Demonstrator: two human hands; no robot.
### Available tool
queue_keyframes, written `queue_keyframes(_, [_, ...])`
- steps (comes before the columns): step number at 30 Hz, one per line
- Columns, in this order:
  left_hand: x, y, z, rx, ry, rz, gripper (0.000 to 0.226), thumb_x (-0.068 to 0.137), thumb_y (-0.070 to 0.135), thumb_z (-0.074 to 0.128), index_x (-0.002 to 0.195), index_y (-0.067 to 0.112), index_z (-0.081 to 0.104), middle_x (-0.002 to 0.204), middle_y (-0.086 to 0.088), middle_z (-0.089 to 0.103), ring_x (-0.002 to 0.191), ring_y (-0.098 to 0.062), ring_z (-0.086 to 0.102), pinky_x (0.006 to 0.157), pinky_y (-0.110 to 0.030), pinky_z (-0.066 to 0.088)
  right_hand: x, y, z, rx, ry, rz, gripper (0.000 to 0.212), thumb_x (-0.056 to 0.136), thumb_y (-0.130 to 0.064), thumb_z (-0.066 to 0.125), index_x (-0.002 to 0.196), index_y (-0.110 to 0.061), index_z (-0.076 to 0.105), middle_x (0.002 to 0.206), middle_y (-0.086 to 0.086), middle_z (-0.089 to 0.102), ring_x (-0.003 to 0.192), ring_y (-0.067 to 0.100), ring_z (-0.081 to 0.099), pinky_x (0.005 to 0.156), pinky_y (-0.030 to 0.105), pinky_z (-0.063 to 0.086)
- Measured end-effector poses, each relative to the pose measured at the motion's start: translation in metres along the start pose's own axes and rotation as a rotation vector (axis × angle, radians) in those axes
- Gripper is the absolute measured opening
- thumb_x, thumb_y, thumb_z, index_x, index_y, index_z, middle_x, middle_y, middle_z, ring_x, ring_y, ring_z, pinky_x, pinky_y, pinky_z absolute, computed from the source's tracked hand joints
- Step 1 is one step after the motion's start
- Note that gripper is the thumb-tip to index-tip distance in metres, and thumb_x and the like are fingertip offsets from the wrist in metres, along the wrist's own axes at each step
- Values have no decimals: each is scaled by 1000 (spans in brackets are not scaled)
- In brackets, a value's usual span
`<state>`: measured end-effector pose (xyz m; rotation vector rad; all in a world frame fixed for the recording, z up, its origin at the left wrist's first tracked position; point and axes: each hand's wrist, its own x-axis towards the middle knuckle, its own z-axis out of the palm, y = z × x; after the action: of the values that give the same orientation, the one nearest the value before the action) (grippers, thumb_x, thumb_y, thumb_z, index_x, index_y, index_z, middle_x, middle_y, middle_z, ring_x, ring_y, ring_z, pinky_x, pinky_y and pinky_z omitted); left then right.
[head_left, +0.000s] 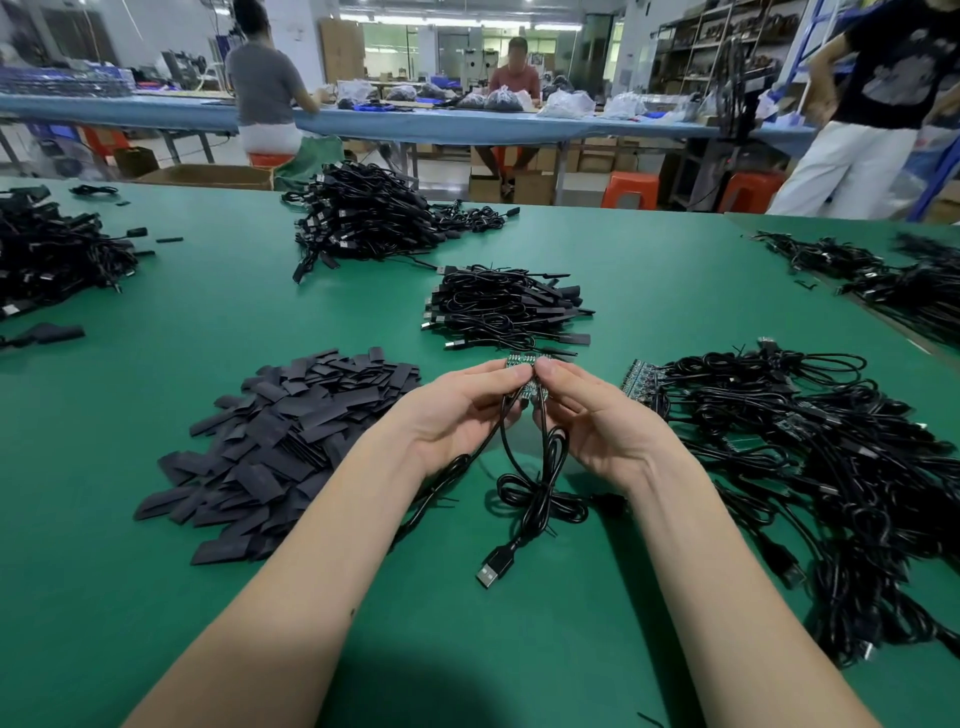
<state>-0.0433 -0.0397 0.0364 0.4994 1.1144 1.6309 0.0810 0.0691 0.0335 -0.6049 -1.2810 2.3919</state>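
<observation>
My left hand (457, 410) and my right hand (597, 415) meet above the green table (156, 597) and together pinch a small strip of green circuit boards (525, 364). Black USB cables (540, 488) hang down from the strip and coil on the table between my wrists. One USB plug (493, 569) lies at the front. Fingertips cover most of the boards.
A heap of flat black sleeve pieces (291, 441) lies to the left. A tangle of cables with a board strip (810, 431) lies to the right. A stacked cable bundle (504, 306) sits just beyond my hands. More cable piles (374, 218) lie farther back. People work at a blue bench behind.
</observation>
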Motion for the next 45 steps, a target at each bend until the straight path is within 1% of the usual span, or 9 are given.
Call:
queue_keyframes(7, [1,-2,1,-247,-10,-82,20,74,9,75,93,6,70,80,-6,69,64,-11,65,61,-16,56,-1,5,3,303,-4,101,3,68,-12,79,67,-9,79,72,3,73,59,12,68,56,21,58])
queue_keyframes(9, [3,-3,0,-190,9,-24,21,80,9,73,101,5,69,84,-5,70,64,-9,65,61,-15,55,-2,2,1,141,-22,75,4,69,-17,80,69,-13,81,75,0,74,62,9,68,60,19,57])
queue_keyframes(13, [9,-12,-6,279,249,146,29,88,13,74,117,10,68,90,-2,75,68,-8,67,70,-22,54,-3,-8,-5,-312,51,1,28,66,-27,86,92,-18,79,82,-5,73,65,7,63,61,19,55])
queue_keyframes(16, [10,-17,-8,908,395,327,21,83,31,78,102,30,69,82,9,76,71,-2,67,72,-17,48,-5,-15,-14,-346,134,-23,34,70,-27,87,100,-16,75,83,-5,74,64,10,64,64,20,56])
queue_keyframes(20, [12,-29,-7,1483,432,593,34,87,31,71,119,25,61,115,5,67,111,-15,56,96,-32,46,-9,-19,-19,-300,106,-12,38,66,-24,86,100,-11,73,81,1,71,65,14,66,63,21,57])
queue_keyframes(24, [9,-27,7,1166,380,770,12,91,16,66,103,18,66,99,7,67,92,-11,61,84,-26,50,-11,-19,-19,-254,133,-34,34,66,-20,84,95,-8,73,80,4,73,67,16,70,64,21,58])
queue_keyframes(30, [8,-33,21,434,107,397,16,93,8,69,107,1,64,99,-18,71,78,-16,69,73,-24,57,-6,-16,-15,-213,242,-136,15,84,-13,79,97,-7,74,77,3,75,62,12,69,63,19,58])
queue_keyframes(37, [13,-40,14,367,90,298,7,93,9,69,98,11,65,85,-7,74,73,-11,70,69,-17,53,-6,-20,-8,-429,312,-177,15,85,-20,80,96,-11,74,80,2,75,64,13,71,63,20,58])
queue_keyframes(45, [15,-46,15,515,96,248,7,94,13,67,95,18,62,88,-4,68,80,-17,70,76,-28,58,-5,-30,25,-1314,421,-495,2,86,-30,72,87,-28,72,86,-16,72,87,4,68,74,20,48])
